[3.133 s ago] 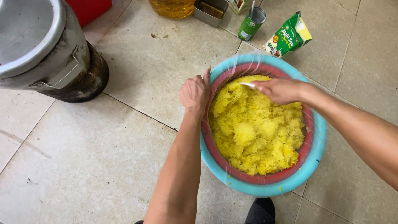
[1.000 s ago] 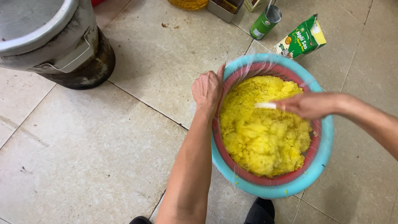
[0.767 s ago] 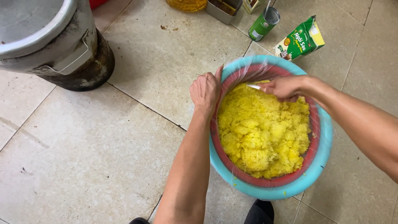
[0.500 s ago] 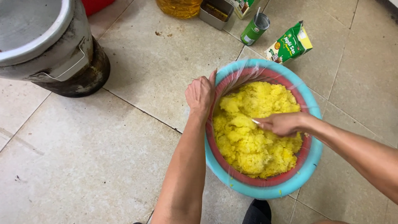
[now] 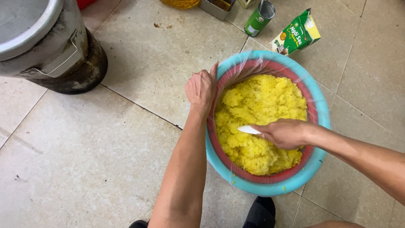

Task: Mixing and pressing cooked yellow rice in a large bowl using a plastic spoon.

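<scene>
One big grey pot (image 5: pixel 40 40) top left, cut off by the frame edge on two sides, base blackened; contents not visible. Tile floor (image 5: pixel 93 160) under everything.

Left hand (image 5: pixel 201 88) is clamped on the left rim of the basin (image 5: pixel 321 122): fingers curled over the edge, fingertips hidden inside against the clear plastic liner (image 5: pixel 249 63). One teal basin with a red inner bowl nested in it, both on the floor right of centre.

Yellow sticky rice (image 5: pixel 257 105) fills the red bowl, one lumpy mass; near part is covered by the right hand.

Right hand (image 5: pixel 287 134) is over the rice, fist closed around a white paddle (image 5: pixel 249 129). Only the tip of the paddle shows, pointing left; handle fully hidden in the fist, so probably a spatula, can't confirm the shape.

Top edge, mostly cropped: one amber container (image 5: pixel 181 3), one metal tray (image 5: pixel 217 6), only slivers visible. One green can (image 5: pixel 259 19) with something standing in it, one green carton (image 5: pixel 297 33) lying just beyond the basin rim.

Bottom edge: two dark shoe tips, one (image 5: pixel 261 213) below the basin, one (image 5: pixel 139 223) barely in frame.
</scene>
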